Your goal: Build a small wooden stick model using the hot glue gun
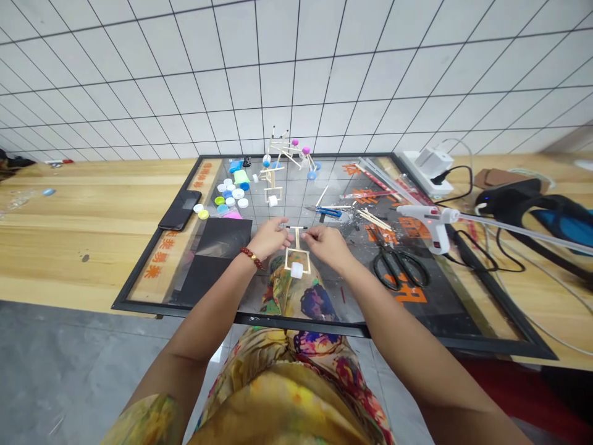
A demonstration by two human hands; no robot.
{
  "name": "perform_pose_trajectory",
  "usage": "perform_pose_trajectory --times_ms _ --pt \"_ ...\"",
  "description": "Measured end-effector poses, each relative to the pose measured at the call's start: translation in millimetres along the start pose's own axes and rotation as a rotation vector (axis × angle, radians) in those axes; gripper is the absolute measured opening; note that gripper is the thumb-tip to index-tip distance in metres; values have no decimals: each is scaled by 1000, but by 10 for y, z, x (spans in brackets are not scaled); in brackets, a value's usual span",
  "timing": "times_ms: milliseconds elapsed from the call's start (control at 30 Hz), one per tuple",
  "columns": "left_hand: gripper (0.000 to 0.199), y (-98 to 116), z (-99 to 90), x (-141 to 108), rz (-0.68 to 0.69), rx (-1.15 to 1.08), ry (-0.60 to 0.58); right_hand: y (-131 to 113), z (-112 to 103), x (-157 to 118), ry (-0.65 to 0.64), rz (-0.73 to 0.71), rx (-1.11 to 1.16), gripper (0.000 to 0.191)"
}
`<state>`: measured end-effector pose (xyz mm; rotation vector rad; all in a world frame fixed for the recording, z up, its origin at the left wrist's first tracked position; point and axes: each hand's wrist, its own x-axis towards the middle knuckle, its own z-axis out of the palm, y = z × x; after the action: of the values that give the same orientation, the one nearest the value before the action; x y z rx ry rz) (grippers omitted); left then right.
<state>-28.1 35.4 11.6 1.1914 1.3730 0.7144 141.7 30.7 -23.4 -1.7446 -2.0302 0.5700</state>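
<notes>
A small stick frame (297, 250) with a square lower part and a white cylinder (297, 270) at its bottom lies between my hands on the glass board. Its top crossbar is a dark-tipped stick. My left hand (273, 238), below a red bead bracelet (251, 256), is at the bar's left end with its fingers partly spread. On the right end, my right hand (328, 246) pinches the bar between thumb and forefinger. Farther back stands a larger stick model (282, 154) with pink and blue caps. Beside it is a similar stick frame (273, 193).
Bottle caps (230, 193) and a black phone (180, 210) lie left, near black sheets (217, 253). To the right are a blue cutter (328, 212), loose sticks (374, 219), black scissors (401, 269), a white glue gun (428, 222), cables and a power strip (428, 173).
</notes>
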Motion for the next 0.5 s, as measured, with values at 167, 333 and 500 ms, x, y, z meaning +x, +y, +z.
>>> perform_pose_trajectory --times_ms 167,333,500 --pt "54 39 -2 -46 -17 -62 -14 11 8 1 -15 10 91 29" --pt "50 81 -5 -69 7 -206 -33 55 49 32 37 36 446 24" --pt "39 96 -8 -79 76 -402 -27 2 25 50 86 94 889 23"
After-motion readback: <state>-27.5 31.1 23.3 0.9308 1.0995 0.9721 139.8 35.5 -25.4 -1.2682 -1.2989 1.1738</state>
